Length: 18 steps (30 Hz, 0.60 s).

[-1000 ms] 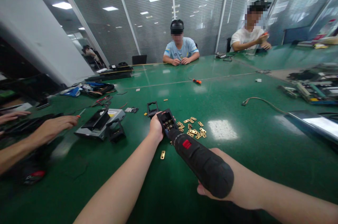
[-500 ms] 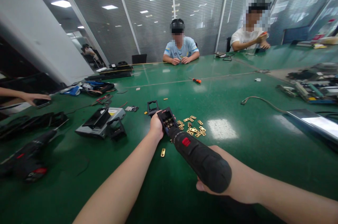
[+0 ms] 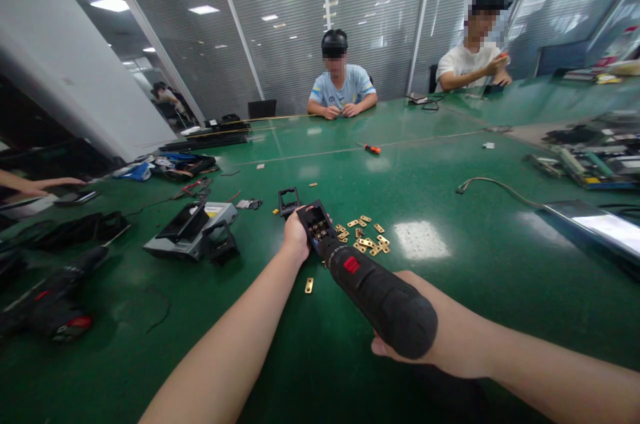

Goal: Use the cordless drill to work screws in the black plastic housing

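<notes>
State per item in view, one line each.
Black housing: in left grip, open face showing, brass parts inside
Power drill: in right grip, nose at the housing; running unclear
Brass plates: loose, scattered
Second drill: lying down, unheld
Orange screwdriver: lying down, unheld
Cable: one end loose

Your drill [image 3: 385,304]: dull black plastic | its switch [image 3: 352,265]: red plastic | the black box [image 3: 312,216] you hold: dull plastic | your little plates [image 3: 365,243]: shiny gold-coloured metal | your table [image 3: 425,174]: smooth, glossy green top | grey case [image 3: 173,249] near you: looks like metal
</notes>
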Tool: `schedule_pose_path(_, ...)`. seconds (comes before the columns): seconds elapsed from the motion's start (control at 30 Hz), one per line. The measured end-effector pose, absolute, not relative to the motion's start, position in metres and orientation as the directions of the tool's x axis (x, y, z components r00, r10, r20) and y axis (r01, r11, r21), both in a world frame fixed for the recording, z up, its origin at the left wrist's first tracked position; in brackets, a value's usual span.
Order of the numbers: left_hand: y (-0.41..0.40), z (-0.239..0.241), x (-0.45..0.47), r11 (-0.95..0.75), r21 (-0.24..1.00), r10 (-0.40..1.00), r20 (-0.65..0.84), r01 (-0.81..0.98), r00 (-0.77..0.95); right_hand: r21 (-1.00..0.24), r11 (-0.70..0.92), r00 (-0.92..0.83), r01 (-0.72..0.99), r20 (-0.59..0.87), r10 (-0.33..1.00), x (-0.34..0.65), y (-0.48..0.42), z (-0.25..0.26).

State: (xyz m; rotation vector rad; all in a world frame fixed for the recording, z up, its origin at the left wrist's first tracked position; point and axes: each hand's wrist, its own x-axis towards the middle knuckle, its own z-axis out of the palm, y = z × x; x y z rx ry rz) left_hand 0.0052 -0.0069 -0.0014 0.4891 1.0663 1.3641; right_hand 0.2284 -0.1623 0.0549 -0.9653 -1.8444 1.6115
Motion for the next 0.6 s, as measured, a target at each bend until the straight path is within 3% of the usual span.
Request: schedule_pose_path(0.6, -0.0089, 0.0018, 0.0082, 0.207, 0.784, 0.919, -0.361, -0.585, -0.158, -0.981, 0.018, -0.613, 0.192, -0.106, 0.783, 0.2280, -0.1614, 0.0550)
